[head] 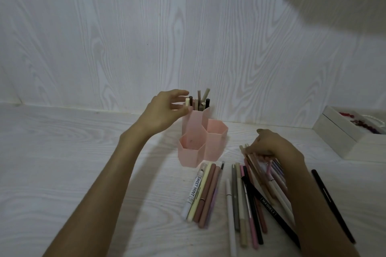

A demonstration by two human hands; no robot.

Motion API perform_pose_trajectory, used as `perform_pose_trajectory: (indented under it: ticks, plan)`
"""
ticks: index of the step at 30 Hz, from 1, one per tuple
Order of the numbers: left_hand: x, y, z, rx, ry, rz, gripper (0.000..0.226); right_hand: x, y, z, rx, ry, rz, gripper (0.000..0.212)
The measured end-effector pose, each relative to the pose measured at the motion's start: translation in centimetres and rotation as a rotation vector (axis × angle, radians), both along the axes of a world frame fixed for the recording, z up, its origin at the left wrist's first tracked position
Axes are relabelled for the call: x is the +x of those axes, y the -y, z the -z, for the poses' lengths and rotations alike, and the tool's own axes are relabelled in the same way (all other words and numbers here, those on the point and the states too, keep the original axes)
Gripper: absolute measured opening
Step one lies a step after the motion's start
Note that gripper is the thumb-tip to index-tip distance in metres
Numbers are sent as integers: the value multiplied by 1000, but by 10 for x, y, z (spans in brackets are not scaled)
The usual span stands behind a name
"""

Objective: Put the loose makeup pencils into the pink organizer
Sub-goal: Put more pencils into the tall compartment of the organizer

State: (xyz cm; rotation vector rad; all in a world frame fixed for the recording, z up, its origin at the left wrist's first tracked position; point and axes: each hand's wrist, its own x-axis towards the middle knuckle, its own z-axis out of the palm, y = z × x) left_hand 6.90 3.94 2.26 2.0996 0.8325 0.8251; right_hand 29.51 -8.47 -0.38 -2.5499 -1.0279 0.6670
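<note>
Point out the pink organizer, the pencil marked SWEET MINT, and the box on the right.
pink organizer [189, 155]: head view, front wall of the low front compartment.
SWEET MINT pencil [193, 191]: head view, middle of its white barrel, on the lettering.
box [342, 142]: head view, its pale side wall.

a person's left hand [165, 108] pinches a cream pencil [187, 102] at the tall compartment of a pink organizer [200, 140] on a white woodgrain desk [83, 162], while the right hand [273, 146] rests on loose makeup pencils [250, 198] fanned beside it; a white box [342, 137] sits at far right.
</note>
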Motion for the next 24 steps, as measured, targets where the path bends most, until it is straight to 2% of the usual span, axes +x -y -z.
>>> perform_pose_trajectory:
  ticks: [4,6,9,13,15,19,24]
  plan:
    - [8,2,6,-21,67,-51,50,2,5,-18,56,-57,8,33]
    - [7,3,5,41,60,-146,47,1,10,-34,208,-67,14,25]
    - [-6,6,-5,64,31,-242,24,-8,20,-59,640,-4,11,20]
    - [-23,16,-9,-58,-278,-43,18,-40,21,-83,1268,-57,-88,18]
    - [-24,21,-1,-97,-414,9,17,-56,14,-82,1457,-83,-113,16]
    - [-14,28,17,-162,-563,98,14,-76,-5,-63,1528,-119,-150,17]
    - [-7,32,31,-236,-631,148,32,-77,-22,-35,1375,44,-232,27]
